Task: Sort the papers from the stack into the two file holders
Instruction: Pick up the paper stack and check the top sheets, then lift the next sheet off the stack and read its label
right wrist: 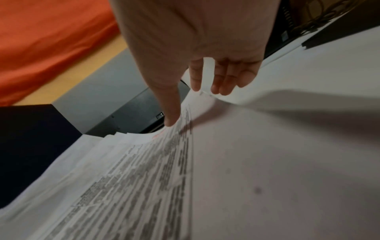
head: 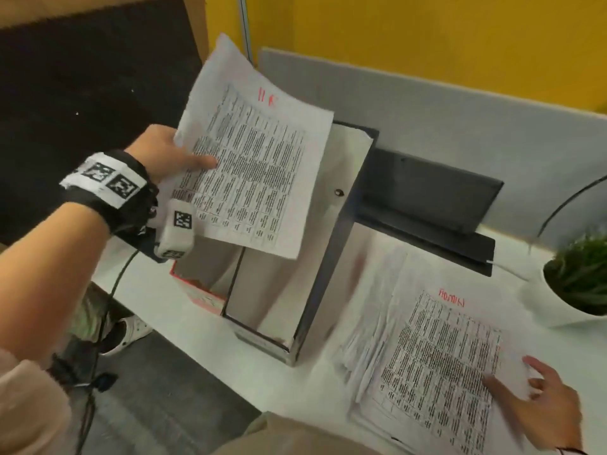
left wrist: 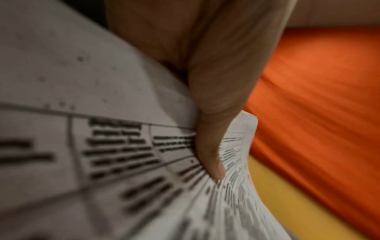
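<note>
My left hand (head: 177, 157) pinches a printed sheet (head: 253, 165) with a red heading, thumb (left wrist: 211, 152) on top, and holds it in the air above the two file holders. The dark blue holder (head: 331, 257) stands open, with papers leaning inside it; a red holder (head: 200, 292) stands just to its left, mostly covered by the sheet and my wrist. The stack of papers (head: 437, 353) lies fanned on the white desk at the right. My right hand (head: 538, 399) rests on the stack's near right corner, fingers (right wrist: 170, 116) spread and fairly straight on the top sheet (right wrist: 156, 178).
A white pot with a green plant (head: 571, 284) stands at the right, close to the stack. A dark flat device (head: 430, 195) lies behind the holders against the grey partition (head: 460, 106). The desk edge runs diagonally at the lower left, with floor and a shoe (head: 128, 330) below.
</note>
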Demonstrator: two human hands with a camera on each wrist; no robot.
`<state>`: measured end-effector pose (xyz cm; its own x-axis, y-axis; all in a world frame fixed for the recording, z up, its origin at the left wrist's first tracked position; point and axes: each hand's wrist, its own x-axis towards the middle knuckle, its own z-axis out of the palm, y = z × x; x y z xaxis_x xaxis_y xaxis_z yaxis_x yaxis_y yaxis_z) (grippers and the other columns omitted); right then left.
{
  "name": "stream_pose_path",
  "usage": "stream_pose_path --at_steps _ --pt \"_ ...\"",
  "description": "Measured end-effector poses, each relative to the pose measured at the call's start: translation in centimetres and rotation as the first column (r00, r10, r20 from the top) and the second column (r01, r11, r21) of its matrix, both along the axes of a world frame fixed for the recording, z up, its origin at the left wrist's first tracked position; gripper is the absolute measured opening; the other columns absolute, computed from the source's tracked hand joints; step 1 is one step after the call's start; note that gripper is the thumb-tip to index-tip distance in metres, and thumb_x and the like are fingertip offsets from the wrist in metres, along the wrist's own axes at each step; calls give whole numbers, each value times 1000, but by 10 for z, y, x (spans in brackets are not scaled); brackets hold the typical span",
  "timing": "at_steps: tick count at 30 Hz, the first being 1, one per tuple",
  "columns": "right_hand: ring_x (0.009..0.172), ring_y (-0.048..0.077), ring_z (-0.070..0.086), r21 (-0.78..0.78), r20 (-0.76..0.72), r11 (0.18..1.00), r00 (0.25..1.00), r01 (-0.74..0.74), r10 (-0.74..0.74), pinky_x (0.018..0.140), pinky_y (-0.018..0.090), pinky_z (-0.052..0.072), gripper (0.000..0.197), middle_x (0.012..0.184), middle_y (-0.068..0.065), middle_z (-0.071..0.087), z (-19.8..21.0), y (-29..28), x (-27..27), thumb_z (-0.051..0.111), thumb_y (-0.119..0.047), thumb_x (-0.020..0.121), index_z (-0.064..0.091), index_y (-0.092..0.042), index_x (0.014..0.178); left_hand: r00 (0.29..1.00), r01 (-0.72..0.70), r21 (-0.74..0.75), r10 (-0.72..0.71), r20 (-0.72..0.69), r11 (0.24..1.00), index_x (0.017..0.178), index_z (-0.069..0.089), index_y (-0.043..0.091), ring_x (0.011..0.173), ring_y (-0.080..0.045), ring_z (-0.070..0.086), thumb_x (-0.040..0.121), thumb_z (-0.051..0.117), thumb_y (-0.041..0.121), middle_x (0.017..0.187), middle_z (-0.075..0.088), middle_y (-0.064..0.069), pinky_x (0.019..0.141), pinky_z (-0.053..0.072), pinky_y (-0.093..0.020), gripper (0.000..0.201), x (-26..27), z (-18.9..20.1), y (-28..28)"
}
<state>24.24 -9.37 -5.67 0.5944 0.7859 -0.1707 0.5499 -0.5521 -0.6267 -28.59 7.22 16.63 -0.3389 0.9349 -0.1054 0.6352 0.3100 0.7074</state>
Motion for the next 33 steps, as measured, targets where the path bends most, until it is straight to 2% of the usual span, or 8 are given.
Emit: stream_pose_path --at_steps 3,6,8,12,20,24,28,33 --pt "97 43 58 -39 -9 998 999 38 -39 97 54 43 90 116 31 56 -7 -1 -5 91 -23 52 47 -8 129 969 19 -43 -29 -246 999 97 65 4 75 -23 59 66 82 32 87 65 -9 68 46 -34 44 7 -24 8" --pt "107 44 53 -67 -46 996 996 67 -70 102 55 39 96 122 30 51 -10 0 -5 90 -24 53 42 -7 134 928 77 -39 -86 -363 996 104 63 -6 93 -36 60 79 72 22 104 63 -26 78 47 -41 38 19 -51 13" --pt "113 44 50 -87 -48 994 997 61 -65 105 54 36 96 124 29 50 -10 0 -4 89 -25 54 41 -7 135 903 96 -83 -122 -412 992 105 61 -9 98 -39 60 86 62 15 107 61 -30 81 46 -43 30 26 -67 17" --pt "115 42 47 -83 -26 995 998 48 -50 106 53 35 95 121 28 50 -8 -1 -5 89 -25 55 40 -8 136 880 125 -255 -225 -418 959 104 62 -1 80 -27 54 77 74 18 96 63 -18 70 41 -32 35 34 -95 21" --pt "114 42 48 -84 -45 996 998 43 -47 104 54 37 93 123 27 51 -7 -3 -6 88 -24 56 41 -11 135 844 187 -433 -370 -387 881 126 54 8 108 -31 57 78 72 16 118 61 -14 95 44 -38 52 29 -125 19" --pt "111 43 51 -87 -63 995 997 45 -51 103 54 38 93 122 27 50 -7 -3 -5 88 -23 57 40 -11 135 912 176 -303 -271 -307 936 125 55 14 105 -26 59 80 69 10 115 63 -11 96 45 -40 48 22 -108 20" --pt "111 41 50 -68 -57 997 997 42 -46 103 53 38 91 123 26 48 -6 -4 -6 87 -23 59 39 -12 136 985 156 33 -153 -86 987 116 59 16 82 -16 64 86 62 9 99 69 -9 84 52 -37 31 32 -62 15" --pt "110 40 53 -49 -57 998 998 33 -36 100 51 41 88 124 26 47 -5 -4 -6 86 -19 61 40 -10 136 960 230 427 -276 49 875 105 62 18 78 -8 69 89 60 18 92 70 0 72 56 -21 16 94 -4 -14"
